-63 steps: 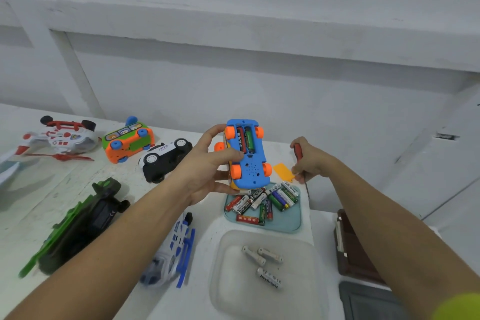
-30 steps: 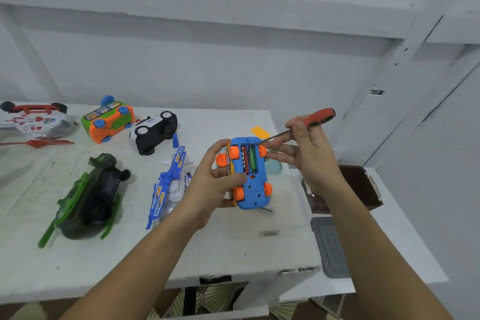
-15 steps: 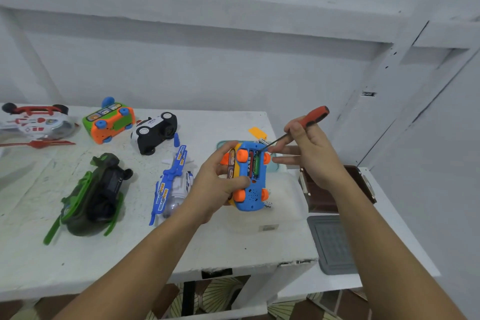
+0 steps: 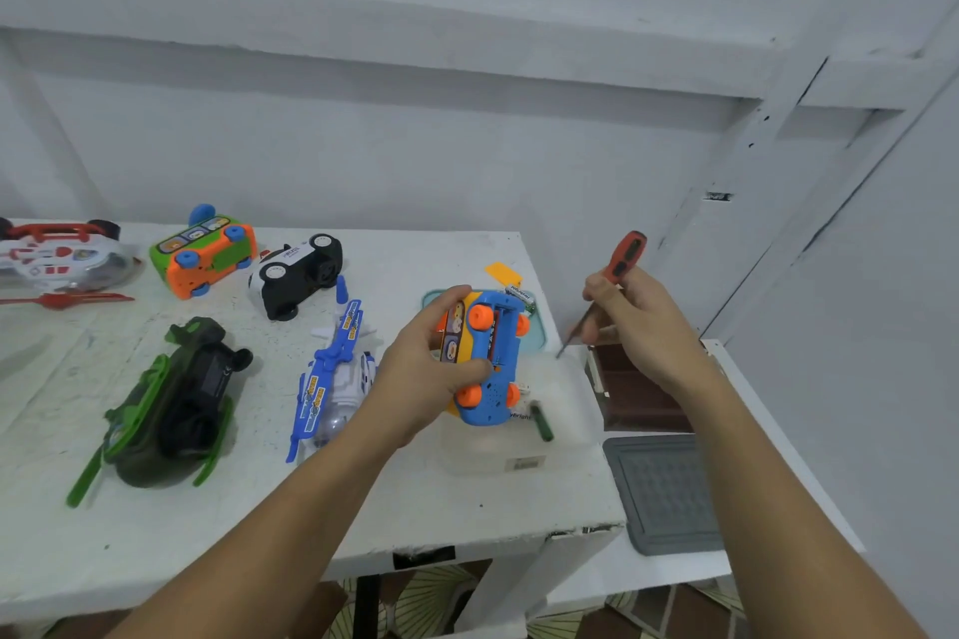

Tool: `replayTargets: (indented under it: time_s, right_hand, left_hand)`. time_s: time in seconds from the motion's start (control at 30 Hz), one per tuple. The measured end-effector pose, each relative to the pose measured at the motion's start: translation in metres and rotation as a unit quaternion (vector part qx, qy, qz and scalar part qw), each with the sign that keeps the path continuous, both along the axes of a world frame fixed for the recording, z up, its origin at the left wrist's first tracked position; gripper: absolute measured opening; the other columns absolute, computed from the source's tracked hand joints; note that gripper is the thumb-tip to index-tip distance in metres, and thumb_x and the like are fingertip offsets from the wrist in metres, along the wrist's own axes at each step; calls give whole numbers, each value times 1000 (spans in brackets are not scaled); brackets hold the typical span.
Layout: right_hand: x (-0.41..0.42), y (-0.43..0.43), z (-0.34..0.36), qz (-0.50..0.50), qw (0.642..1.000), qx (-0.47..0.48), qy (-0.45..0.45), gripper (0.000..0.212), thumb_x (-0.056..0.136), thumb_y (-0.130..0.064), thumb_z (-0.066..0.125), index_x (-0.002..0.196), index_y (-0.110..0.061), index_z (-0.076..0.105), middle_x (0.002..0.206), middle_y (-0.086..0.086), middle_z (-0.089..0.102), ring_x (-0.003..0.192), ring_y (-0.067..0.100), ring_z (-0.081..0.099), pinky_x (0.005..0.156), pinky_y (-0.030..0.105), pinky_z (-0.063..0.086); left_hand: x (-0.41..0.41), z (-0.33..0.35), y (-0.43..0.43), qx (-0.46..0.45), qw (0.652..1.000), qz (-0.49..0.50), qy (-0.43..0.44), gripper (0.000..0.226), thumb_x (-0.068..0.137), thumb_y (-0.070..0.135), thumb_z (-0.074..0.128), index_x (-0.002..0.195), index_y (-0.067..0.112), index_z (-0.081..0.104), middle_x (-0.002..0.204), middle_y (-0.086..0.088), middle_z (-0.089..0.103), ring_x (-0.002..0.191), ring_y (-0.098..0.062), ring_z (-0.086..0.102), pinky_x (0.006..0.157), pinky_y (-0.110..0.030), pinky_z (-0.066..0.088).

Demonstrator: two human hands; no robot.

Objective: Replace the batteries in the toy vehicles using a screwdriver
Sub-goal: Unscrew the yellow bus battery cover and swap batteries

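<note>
Over white table (image 4: 129, 534), left grip (image 4: 420, 379) clasps upturned blue orange-wheeled toy car (image 4: 498, 353); right grip (image 4: 641, 322) clutches red-handled screwdriver (image 4: 625, 257).

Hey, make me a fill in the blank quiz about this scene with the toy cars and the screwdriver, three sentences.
1. The left hand grips a blue toy car with ___ wheels.
2. The screwdriver is held in the ___ hand.
3. The toy police car is black and ___.
Missing words: orange; right; white.
</note>
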State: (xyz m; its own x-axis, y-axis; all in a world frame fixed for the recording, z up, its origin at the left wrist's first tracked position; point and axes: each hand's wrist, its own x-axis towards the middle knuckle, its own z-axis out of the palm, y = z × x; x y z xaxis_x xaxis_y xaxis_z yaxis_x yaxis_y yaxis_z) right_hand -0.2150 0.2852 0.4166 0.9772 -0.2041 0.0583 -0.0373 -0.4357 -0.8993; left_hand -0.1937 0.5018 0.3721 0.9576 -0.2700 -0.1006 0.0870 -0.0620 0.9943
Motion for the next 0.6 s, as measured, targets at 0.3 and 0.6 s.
replayTargets:
  time_s: [0.3, 0.6]
  right_hand:
    - [-5, 42, -20, 21, 968, 234, -89, 25, 104, -26, 37, 99, -8, 54, 79, 8, 74, 91, 22, 72, 83, 37, 58]
    - [-25, 55, -32, 9, 973, 198, -115, 30, 91, -40, 43, 93, -13, 56, 78, 7, 73, 100, 19, 71, 87, 32, 57]
  left_hand:
    - [4, 1, 11, -79, 993, -6, 90, 69, 82, -1, 72, 131, 43, 51, 104, -7, 72, 90, -26, 73, 60, -40, 61]
    - [5, -5, 16, -149, 978, -31, 143, 57, 83, 10, 72, 124, 46, 55, 101, -3, 75, 90, -34, 73, 74, -54, 59]
